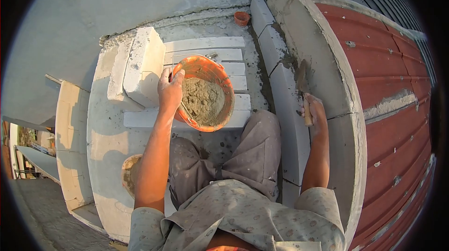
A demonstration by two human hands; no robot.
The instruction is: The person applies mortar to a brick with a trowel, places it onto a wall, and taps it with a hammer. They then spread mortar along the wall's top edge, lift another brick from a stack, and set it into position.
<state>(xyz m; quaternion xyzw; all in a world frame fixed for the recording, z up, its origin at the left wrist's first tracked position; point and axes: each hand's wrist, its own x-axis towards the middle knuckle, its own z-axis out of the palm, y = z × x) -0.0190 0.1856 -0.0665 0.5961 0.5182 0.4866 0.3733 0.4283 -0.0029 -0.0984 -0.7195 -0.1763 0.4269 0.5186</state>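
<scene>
An orange bucket [229,92] with grey mortar [202,101] in it is tilted in front of my lap. My left hand [171,89] grips its left rim, fingers closed over the edge. On the right, my right hand [314,108] is wrapped round the wooden handle of a trowel [302,77]. The trowel's mortar-smeared blade points away from me, in the gap between a row of white blocks [286,96] and the low grey wall [327,64]. Dark mortar shows in patches along that gap.
White blocks [203,43] lie side by side beneath the bucket, with bigger blocks [145,64] stacked at left. A small orange pot [241,18] stands at the far end. A round container [132,174] is beside my left arm. Red roofing [397,157] lies beyond the wall.
</scene>
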